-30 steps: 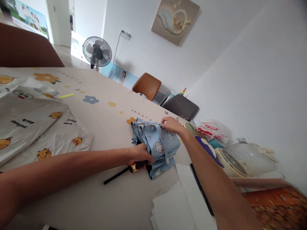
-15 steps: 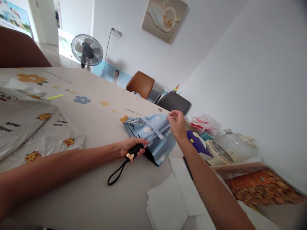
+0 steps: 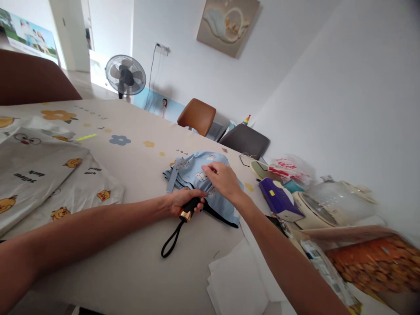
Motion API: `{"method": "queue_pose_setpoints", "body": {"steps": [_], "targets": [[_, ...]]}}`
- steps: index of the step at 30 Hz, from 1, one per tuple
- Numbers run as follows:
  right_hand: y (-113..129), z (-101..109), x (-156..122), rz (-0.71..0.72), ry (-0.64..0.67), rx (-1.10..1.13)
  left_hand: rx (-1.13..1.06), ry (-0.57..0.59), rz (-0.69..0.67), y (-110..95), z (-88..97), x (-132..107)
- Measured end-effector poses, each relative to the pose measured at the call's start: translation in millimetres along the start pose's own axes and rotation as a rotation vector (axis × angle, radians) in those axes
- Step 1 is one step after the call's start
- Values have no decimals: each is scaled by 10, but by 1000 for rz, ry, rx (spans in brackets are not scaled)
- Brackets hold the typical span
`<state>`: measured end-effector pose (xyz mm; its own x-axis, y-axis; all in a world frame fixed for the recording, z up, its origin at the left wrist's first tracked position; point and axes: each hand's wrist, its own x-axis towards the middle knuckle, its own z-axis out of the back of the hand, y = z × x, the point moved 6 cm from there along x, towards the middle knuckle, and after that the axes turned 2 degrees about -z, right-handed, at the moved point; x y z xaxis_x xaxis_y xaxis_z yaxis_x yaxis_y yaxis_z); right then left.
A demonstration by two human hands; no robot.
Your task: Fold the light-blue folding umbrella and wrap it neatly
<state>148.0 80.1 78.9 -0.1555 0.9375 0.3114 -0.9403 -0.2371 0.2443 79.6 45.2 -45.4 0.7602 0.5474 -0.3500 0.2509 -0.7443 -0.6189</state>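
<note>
A folded light-blue umbrella (image 3: pixel 193 168) with small animal prints lies on the table (image 3: pixel 138 144) in the middle of the view. My left hand (image 3: pixel 182 199) is closed round its black, gold-ringed handle (image 3: pixel 189 209), from which a black wrist loop (image 3: pixel 170 240) trails toward me. My right hand (image 3: pixel 221 179) rests on the blue canopy with fingers bent, pinching at the fabric. The umbrella's closing strap (image 3: pixel 173 177) hangs loose off its left side.
Grey bags printed with yellow ducks (image 3: pixel 42 170) lie at the left. White paper sheets (image 3: pixel 239 284) lie near the front edge. A purple box (image 3: pixel 280 199), a glass-lidded pot (image 3: pixel 334 203) and a snack packet (image 3: pixel 370 262) crowd the right. Chairs (image 3: pixel 197 116) and a fan (image 3: pixel 125 76) stand beyond.
My right hand came down from the umbrella's far right edge onto the middle of the canopy. The strap swung over to the left side. The umbrella now lies flatter.
</note>
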Motion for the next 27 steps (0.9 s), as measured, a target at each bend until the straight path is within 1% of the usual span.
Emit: {"method": "queue_pose_setpoints", "body": {"steps": [2, 4, 5, 7, 9, 12, 14, 17, 19, 20, 22, 23, 24, 26, 27], "targets": [[116, -99, 75, -12, 93, -58, 3, -3, 3, -4, 4, 3], [229, -169, 116, 8, 170, -77, -31, 9, -31, -29, 6, 9], [274, -187, 122, 29, 192, -73, -53, 20, -47, -42, 5, 11], [299, -181, 102, 67, 191, -50, -86, 45, -64, -60, 1, 10], [222, -132, 36, 79, 137, -21, -91, 62, -44, -55, -7, 6], [-19, -49, -145, 26, 17, 10, -79, 45, 6, -27, -3, 2], [-135, -48, -300, 22, -4, 39, -79, 30, 11, -20, 3, 5], [-199, -82, -509, 51, -3, 75, -97, 29, -18, -29, 10, 16], [-256, -75, -596, 61, -37, 74, -107, 37, -22, -26, 16, 22], [-322, -55, -619, 48, -69, 64, -110, 42, -26, -26, 18, 24], [-567, 15, -631, -41, -150, 37, -111, 57, -30, -26, 17, 23], [-744, 54, -630, -120, -186, 39, -109, 61, -34, -27, 17, 21], [-958, 99, -636, -240, -230, 69, -103, 62, -31, -24, 18, 20], [-1371, 154, -671, -468, -287, 182, -94, 58, -25, -17, 26, 17], [-1536, 156, -694, -555, -300, 279, -94, 57, -25, -15, 29, 17]]}}
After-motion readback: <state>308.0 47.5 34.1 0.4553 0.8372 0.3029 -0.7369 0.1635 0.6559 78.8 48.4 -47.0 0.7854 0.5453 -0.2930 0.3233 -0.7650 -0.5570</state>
